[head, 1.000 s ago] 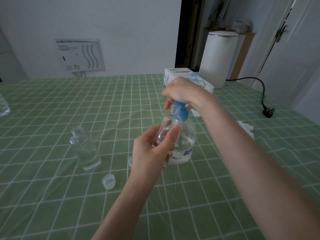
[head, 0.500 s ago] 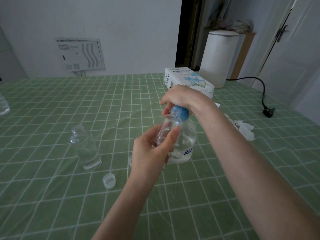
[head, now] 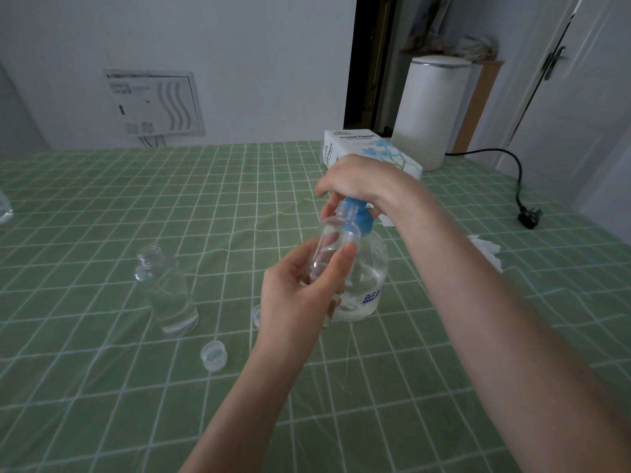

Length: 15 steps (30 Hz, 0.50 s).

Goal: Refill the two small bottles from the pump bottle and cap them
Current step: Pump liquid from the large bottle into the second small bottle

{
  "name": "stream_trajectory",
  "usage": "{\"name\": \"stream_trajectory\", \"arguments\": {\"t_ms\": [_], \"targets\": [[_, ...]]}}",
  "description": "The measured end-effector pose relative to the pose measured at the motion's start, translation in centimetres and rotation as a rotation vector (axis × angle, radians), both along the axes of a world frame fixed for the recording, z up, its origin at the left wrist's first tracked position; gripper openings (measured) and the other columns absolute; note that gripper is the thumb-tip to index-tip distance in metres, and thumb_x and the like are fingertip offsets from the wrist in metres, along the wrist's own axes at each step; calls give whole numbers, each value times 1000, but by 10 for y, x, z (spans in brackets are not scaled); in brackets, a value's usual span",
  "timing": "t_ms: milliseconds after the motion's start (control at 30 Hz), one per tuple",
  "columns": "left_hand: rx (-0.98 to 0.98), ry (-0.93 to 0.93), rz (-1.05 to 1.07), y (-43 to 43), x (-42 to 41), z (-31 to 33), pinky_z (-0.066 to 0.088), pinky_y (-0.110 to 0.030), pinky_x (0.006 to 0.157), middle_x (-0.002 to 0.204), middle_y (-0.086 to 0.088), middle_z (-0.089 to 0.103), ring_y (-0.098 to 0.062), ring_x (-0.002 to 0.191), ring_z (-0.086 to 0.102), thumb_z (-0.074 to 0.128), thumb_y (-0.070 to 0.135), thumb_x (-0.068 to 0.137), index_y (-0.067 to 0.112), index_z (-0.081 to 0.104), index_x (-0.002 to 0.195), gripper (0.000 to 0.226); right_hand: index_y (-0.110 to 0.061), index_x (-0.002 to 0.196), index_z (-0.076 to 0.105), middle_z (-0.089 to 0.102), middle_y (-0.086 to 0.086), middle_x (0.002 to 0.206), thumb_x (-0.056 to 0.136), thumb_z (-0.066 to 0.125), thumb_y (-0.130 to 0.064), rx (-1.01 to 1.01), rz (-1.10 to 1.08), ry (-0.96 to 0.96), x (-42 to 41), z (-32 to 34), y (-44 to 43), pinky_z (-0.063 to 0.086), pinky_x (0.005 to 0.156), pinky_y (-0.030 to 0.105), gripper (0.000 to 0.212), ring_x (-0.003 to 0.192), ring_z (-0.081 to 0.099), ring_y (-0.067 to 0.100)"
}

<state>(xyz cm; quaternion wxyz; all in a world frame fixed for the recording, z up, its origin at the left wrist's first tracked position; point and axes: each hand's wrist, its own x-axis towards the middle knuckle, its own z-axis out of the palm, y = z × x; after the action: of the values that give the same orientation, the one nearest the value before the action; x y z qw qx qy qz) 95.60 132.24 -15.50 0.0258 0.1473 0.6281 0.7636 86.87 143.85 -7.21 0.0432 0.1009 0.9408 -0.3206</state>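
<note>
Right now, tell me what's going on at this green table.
A person's left hand holds a small clear plastic bottle up at the blue head of a clear round pump bottle, while the right hand grips that head. A second small clear bottle stands uncapped nearby, a loose cap near it.

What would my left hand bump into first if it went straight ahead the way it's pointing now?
Most likely the pump bottle. The left hand holds the small bottle right in front of its clear body, just under the blue pump. Depth is hard to judge.
</note>
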Motion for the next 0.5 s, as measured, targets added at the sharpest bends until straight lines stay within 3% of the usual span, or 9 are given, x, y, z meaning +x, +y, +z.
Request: {"name": "stream_trajectory", "arguments": {"t_ms": [233,367,500], "targets": [[-37,-4,12,-1,1,-2,35,-15,35,48,6,58,-6,40,47,65,56,58,38,71,74,25,-2,123,58,68,18,117,93,54,-15,-70,-1,-14,1,-10,1,51,93,44,33,103,65,35],[-34,7,2,-1,1,-2,35,-14,36,48,7,59,-5,41,47,65,57,57,40,72,78,29,-1,123,58,69,19,117,92,53,-15,-81,-3,-8,-1,-12,2,47,80,37,34,87,59,27],[-32,9,-7,-1,2,0,36,-14,36,48,8,59,-5,41,47,63,57,56,44,71,75,24,-5,123,58,70,15,114,93,53,-22,-56,17,8,0,-6,3,44,72,32,35,84,57,25]]}}
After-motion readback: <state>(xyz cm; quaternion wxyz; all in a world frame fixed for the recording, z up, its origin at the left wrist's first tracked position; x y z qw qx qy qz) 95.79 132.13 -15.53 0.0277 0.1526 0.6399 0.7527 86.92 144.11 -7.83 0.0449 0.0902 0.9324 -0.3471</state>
